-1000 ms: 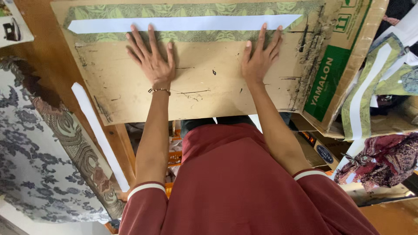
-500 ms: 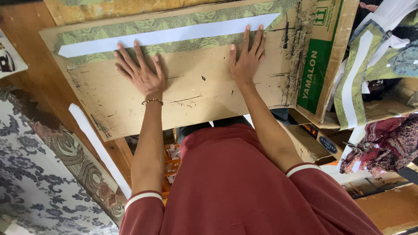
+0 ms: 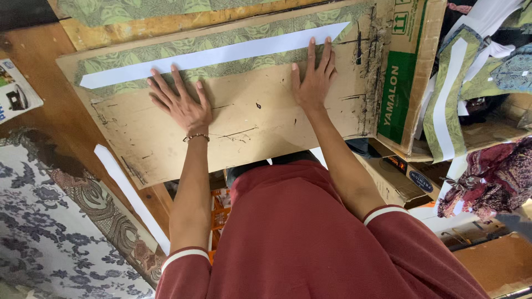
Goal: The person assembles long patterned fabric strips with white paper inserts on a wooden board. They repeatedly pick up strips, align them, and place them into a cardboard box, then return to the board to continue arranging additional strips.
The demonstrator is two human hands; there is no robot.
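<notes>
A flattened brown cardboard sheet (image 3: pixel 260 119) lies on a wooden table. Along its far edge runs a strip of green patterned fabric (image 3: pixel 233 39) with a long white paper strip (image 3: pixel 221 54) on top. My left hand (image 3: pixel 180 102) is pressed flat on the cardboard, fingers spread, fingertips at the lower edge of the fabric strip. My right hand (image 3: pixel 314 77) also lies flat, fingers together, with its fingertips touching the fabric and the white strip near its right end. Neither hand holds anything. A beaded bracelet (image 3: pixel 196 137) is on my left wrist.
A second white paper strip (image 3: pixel 130 194) lies on the table at the left, beside grey-and-white patterned cloth (image 3: pixel 61 238). Right of the sheet are a cardboard box with a green printed side (image 3: pixel 402 83), more fabric-and-paper strips (image 3: pixel 446 94) and a dark red floral cloth (image 3: pixel 487 177).
The view has shifted, so the cardboard appears tilted and lower in the frame. Both hands stay flat on it; the right hand's fingers now reach the white strip.
</notes>
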